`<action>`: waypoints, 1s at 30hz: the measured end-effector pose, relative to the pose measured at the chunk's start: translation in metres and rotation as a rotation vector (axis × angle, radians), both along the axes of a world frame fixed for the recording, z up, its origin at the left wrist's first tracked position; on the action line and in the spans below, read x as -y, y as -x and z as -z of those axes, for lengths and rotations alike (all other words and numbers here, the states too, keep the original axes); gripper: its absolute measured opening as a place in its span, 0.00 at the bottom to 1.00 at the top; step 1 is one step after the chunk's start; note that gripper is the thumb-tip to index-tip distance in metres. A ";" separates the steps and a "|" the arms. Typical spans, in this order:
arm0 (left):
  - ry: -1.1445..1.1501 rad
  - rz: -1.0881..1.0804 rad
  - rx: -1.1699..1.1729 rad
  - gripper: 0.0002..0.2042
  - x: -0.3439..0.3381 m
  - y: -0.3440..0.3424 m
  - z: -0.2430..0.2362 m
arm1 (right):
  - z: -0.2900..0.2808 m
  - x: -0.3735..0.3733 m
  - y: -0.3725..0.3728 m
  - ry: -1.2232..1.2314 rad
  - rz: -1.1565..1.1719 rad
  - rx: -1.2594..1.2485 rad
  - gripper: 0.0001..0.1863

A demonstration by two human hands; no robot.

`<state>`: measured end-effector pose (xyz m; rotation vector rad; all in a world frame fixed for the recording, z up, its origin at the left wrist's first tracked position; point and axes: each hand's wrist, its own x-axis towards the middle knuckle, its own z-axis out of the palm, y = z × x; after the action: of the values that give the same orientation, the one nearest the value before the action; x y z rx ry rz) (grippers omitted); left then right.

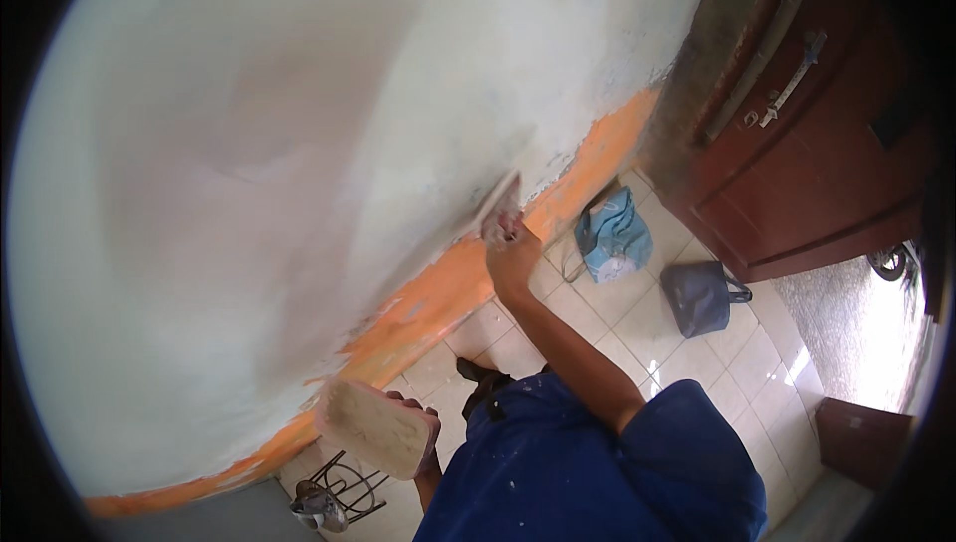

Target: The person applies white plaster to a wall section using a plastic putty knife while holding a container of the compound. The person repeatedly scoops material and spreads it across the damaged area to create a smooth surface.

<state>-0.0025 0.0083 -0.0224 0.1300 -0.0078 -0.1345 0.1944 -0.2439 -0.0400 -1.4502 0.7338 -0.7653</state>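
Observation:
My right hand [513,261] is closed on the handle of a flat plastering trowel [498,203]. The trowel's blade lies against the wall [438,74], just above an orange-painted strip [438,288]. Pale, smooth plaster covers most of the wall, with a greyer patch at the left. In my left hand [411,406] is a shallow, pinkish rectangular tray [426,450], gripped at its edge; whitish paste coats its inside. The tray is held low near the wall, apart from the trowel.
On the tiled floor [597,328] by the wall lie a light blue bag [614,238] and a dark blue handbag [696,298]. A dark red door [797,173] stands open at the right. Below the tray is a metal-framed stand [344,492] with things on it.

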 end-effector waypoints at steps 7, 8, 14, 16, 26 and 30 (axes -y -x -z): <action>-0.010 -0.038 -0.002 0.41 -0.004 0.001 0.002 | -0.122 -0.086 0.029 0.016 -0.364 0.187 0.07; -0.001 -0.042 -0.008 0.41 -0.006 0.001 0.003 | -0.130 -0.087 0.045 -0.008 -0.471 0.235 0.06; -0.035 -0.090 -0.025 0.37 -0.001 0.001 -0.003 | -0.097 -0.049 0.097 -0.802 -0.757 0.278 0.07; -0.053 -0.078 -0.029 0.36 0.007 0.001 -0.008 | -0.088 -0.018 0.103 -1.108 -0.750 0.227 0.09; 0.068 0.163 -0.093 0.27 0.054 -0.023 -0.003 | -0.092 0.032 0.122 -1.213 -0.626 0.119 0.17; 0.304 0.257 0.032 0.25 0.064 -0.036 0.048 | -0.086 0.039 0.126 -1.009 -0.660 0.025 0.14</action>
<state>0.0337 -0.0560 -0.0708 -0.1738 -0.0767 -0.3853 0.0683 -0.2830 0.0464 -0.6576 0.4480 0.1295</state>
